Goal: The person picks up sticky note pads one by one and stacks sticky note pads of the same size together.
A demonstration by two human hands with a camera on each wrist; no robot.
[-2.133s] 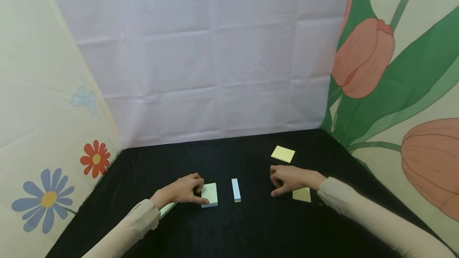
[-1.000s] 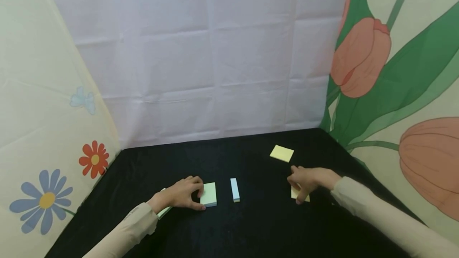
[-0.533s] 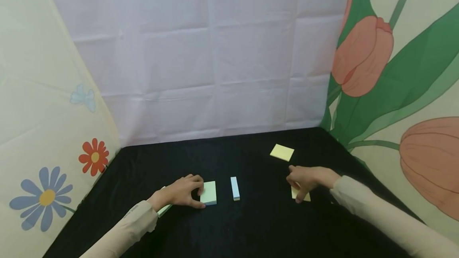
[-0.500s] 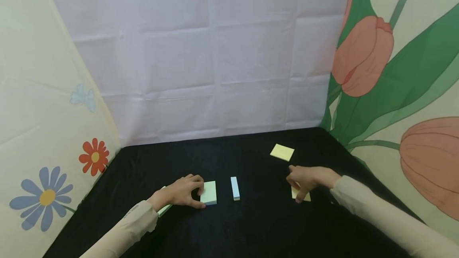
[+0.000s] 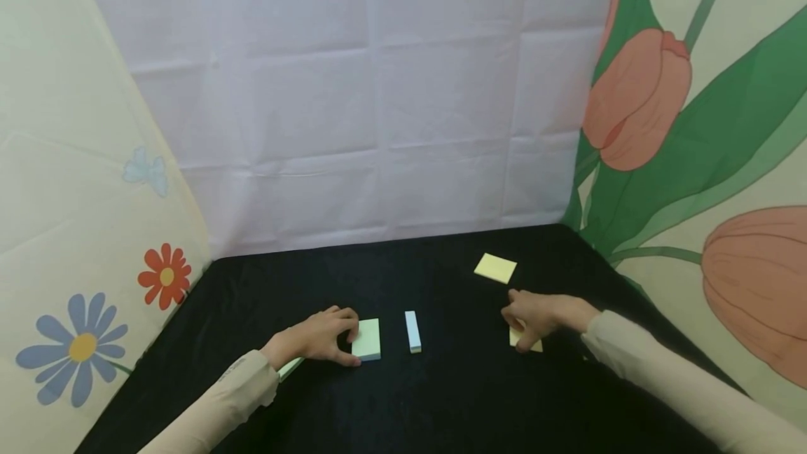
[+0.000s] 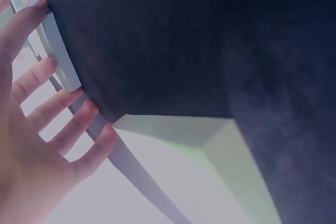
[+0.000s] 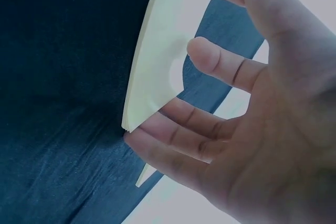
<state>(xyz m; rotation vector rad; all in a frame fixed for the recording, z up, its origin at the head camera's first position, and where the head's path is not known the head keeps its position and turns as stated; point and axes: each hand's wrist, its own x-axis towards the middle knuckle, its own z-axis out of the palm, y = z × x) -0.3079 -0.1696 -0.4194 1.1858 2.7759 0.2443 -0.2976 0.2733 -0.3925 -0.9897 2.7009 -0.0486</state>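
Pad of yellow square paper (image 7: 157,51) on black cloth-covered surface (image 5: 441,401), edges pinched by right hand (image 5: 545,315); left hand (image 5: 317,337) grips pale-green-topped paper block (image 5: 369,338); pad likely light, bendable, best held by opposite edges.

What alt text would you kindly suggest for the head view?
A person's left hand holds the left side of a square pale green paper pad and the right hand holds a yellow paper pad on black cloth. A narrow light blue paper stack lies between them, with another yellow paper pad farther back.
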